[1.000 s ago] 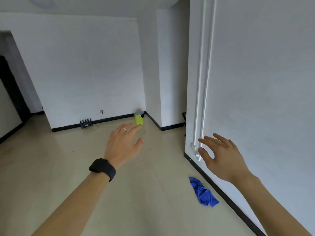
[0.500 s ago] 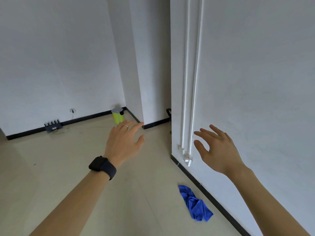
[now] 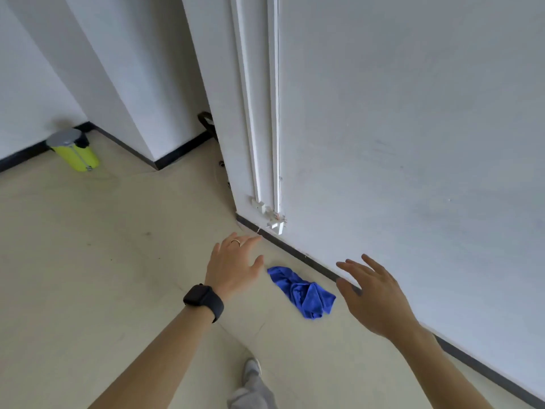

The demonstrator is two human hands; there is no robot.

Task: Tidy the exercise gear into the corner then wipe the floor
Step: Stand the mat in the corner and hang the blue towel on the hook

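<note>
1. Blue cloth [image 3: 302, 292] crumpled on the pale floor [image 3: 88, 261], just beside the black skirting [image 3: 298, 253] of the white wall [image 3: 413, 143].
2. Left hand [image 3: 233, 265] out over the floor left of the cloth, fingers spread and loose, grasping nothing; ring on one finger, black watch [image 3: 203, 301] at the wrist.
3. Right hand [image 3: 373, 296] right of the cloth, fingers splayed, empty.
4. Yellow-green bin [image 3: 75, 152] well apart, by the far wall.
5. Grey trouser leg and shoe [image 3: 250, 369] at the bottom edge.

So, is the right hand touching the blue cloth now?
Apart. The head view shows bare floor between the right hand and the blue cloth.
</note>
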